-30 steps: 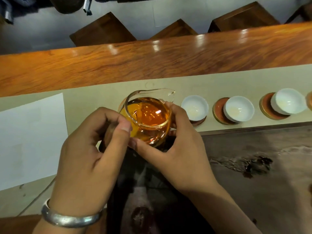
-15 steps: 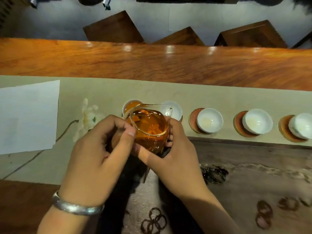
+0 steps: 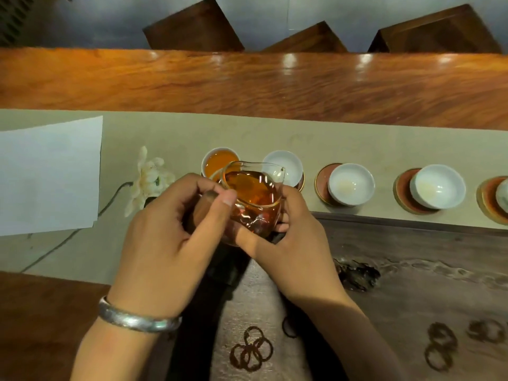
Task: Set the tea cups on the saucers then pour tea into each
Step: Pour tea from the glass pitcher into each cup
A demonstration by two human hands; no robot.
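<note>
A glass pitcher (image 3: 251,198) of amber tea is held over the beige runner, its spout pointing right toward the second cup. My left hand (image 3: 170,237) grips its dark handle side and my right hand (image 3: 286,240) cups its base. A row of white cups stands on reddish saucers. The leftmost cup (image 3: 217,162) holds amber tea. The second cup (image 3: 287,166) sits just past the spout and looks empty. The third cup (image 3: 351,184) and fourth cup (image 3: 437,190) have only a faint trace inside. A further cup (image 3: 503,198) is cut off at the right edge.
A white paper sheet (image 3: 49,174) and a white flower (image 3: 148,178) with a dark stem lie on the runner (image 3: 247,133) at the left. A dark wooden tea tray (image 3: 412,270) with ring marks lies below the cups. Beyond the polished wooden table (image 3: 247,81) stand wooden stools.
The pitcher has moved right from over the leftmost cup, which now shows tea, and tilts toward the second cup. The view has shifted, bringing the paper and flower into sight.
</note>
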